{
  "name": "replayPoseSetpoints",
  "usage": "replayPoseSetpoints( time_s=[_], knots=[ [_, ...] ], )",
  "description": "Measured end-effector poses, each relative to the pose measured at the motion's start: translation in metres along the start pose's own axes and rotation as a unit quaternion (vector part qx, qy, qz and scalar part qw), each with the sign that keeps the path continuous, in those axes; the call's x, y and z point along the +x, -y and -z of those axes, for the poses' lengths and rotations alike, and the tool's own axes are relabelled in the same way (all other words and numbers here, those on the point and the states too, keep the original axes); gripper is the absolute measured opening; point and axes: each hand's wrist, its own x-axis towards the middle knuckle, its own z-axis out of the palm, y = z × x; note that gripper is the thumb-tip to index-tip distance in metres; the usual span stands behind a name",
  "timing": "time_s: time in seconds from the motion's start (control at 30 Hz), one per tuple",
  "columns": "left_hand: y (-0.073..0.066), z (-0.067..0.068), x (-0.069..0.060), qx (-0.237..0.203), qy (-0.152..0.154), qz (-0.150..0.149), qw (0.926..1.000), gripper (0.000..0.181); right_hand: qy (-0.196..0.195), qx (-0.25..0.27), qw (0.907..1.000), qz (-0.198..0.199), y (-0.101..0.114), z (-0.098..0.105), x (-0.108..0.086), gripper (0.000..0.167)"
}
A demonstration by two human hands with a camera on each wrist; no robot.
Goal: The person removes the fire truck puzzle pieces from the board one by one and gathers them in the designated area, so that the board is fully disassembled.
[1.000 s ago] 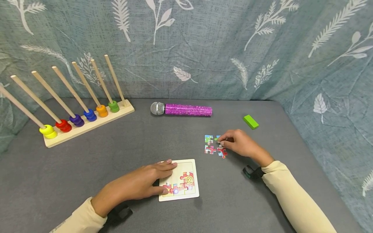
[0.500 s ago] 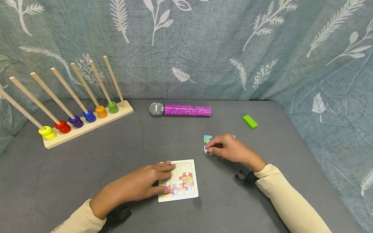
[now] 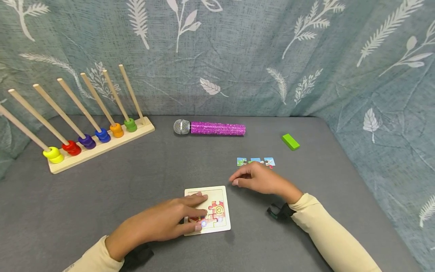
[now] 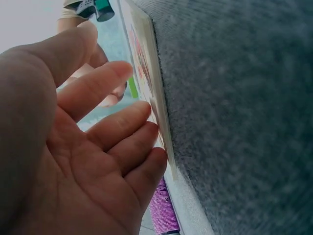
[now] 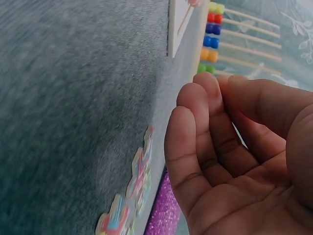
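Backdrop: blue-green fabric (image 3: 238, 56) printed with white leaves and sprigs, hanging behind a dark grey table (image 3: 190, 162)

Wooden puzzle tray: pale square board (image 3: 214, 194) lying flat in the near middle of the table, with fitted jigsaw pieces (image 3: 219, 209) along its near side and up its right side, one bearing a yellow ringed circle

Left hand: the hand (image 3: 170, 215) reaches over the tray from the left, fingers extended and spread, gripping nothing

Right hand: the hand (image 3: 263, 179) is to the right and a little farther off, thumb and index fingertips drawn together; cannot tell whether a piece is between them

Loose jigsaw pieces: a row (image 3: 241, 161) just beyond the right hand, blue along the far edges

Block: green rectangular block (image 3: 290, 142), far right of the pieces

Microphone: silver head and glittery purple handle (image 3: 217, 128), lying at far centre

Peg abacus: wooden base (image 3: 98, 148) at far left, with yellow, red, purple, blue, orange and green beads

Sleeves: cream (image 3: 333, 230), on both arms
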Motion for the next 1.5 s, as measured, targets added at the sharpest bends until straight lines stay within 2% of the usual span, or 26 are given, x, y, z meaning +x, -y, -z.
replayPoseSetpoints(
  time_s=[0.3, 0.53, 0.7, 1.0, 1.13, 1.5],
  knots=[
    [-0.003, 0.0, -0.002, 0.009, 0.015, 0.002, 0.9998, 0.04, 0.026, 0.025, 0.9992, 0.02, 0.009, -0.008, 0.007, 0.016],
    [-0.004, -0.001, -0.003, 0.012, 0.014, -0.001, 0.9998, 0.04, 0.051, 0.066, 0.9962, 0.026, 0.015, -0.018, 0.013, 0.019],
    [-0.005, 0.0, -0.002, 0.005, 0.02, 0.004, 0.9998, 0.041, 0.06, 0.057, 0.9961, 0.029, 0.016, -0.023, 0.015, 0.02],
    [-0.004, 0.001, -0.003, 0.005, 0.026, 0.004, 0.9996, 0.038, 0.083, 0.031, 0.9961, 0.005, 0.027, -0.028, 0.012, 0.021],
    [-0.003, 0.0, -0.003, 0.013, 0.024, 0.0, 0.9996, 0.038, 0.089, 0.04, 0.9952, -0.001, 0.027, -0.031, 0.013, 0.021],
    [-0.002, -0.001, -0.002, 0.016, 0.039, 0.004, 0.9991, 0.041, 0.102, 0.064, 0.9926, 0.014, 0.025, -0.033, 0.014, 0.02]
  ],
)
